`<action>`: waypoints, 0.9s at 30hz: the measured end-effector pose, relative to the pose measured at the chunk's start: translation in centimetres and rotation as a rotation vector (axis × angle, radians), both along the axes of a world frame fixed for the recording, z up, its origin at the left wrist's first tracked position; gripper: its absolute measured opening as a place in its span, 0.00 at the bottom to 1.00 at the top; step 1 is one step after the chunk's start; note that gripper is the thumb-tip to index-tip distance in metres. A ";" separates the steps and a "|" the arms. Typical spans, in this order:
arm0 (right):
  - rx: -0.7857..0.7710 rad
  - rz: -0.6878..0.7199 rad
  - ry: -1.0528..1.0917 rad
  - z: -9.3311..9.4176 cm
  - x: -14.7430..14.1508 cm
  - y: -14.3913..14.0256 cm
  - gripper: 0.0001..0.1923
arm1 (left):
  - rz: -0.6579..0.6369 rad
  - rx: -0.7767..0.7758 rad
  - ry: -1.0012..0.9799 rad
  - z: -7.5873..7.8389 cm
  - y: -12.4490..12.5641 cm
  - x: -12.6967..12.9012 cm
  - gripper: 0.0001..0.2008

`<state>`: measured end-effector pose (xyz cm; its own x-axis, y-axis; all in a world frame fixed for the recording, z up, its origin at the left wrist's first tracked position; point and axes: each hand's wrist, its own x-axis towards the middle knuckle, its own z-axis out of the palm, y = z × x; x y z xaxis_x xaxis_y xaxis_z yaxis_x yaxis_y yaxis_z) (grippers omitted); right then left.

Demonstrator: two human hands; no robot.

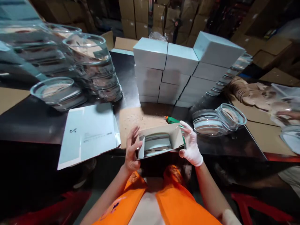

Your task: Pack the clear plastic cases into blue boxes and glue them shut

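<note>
Between my two hands is a white cardboard box point(177, 134), its open side turned toward me. Clear round containers point(157, 143) are visible inside it. My bare left hand point(132, 148) grips the box's left end, fingers over the edge and thumb below. At the right end, my right hand point(191, 145) in a white glove has its fingers on the upper corner and its thumb near the lower edge. Just behind the box a green tool with an orange tip point(172, 120) lies on a brown cardboard sheet point(138, 117), partly hidden by the box and my glove.
Flat white cartons point(89, 134) lie at the left, near stacked clear containers point(93, 62). White closed boxes point(150, 56) form a wall at the back. More clear containers point(208, 122) stand right of my glove. At the far right, another person's hand point(289, 115) is by a plastic bag.
</note>
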<state>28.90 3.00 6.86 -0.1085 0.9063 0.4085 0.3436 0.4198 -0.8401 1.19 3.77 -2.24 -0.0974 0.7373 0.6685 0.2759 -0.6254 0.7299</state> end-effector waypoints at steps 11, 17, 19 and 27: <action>-0.057 -0.283 0.476 0.0 -9.0 0.1 0.30 | 0.049 0.047 -0.156 2.0 -1.0 1.4 0.28; -0.169 -0.207 0.320 -0.3 -5.7 -1.0 0.23 | 0.013 0.111 -0.040 2.0 0.0 -0.5 0.26; -0.172 -0.290 0.174 -0.8 -3.1 -1.6 0.24 | 0.008 0.150 0.011 2.0 0.2 -1.1 0.33; -0.751 -0.708 -0.314 -2.5 2.3 -0.1 0.20 | 0.019 0.202 0.097 2.2 0.9 0.4 0.19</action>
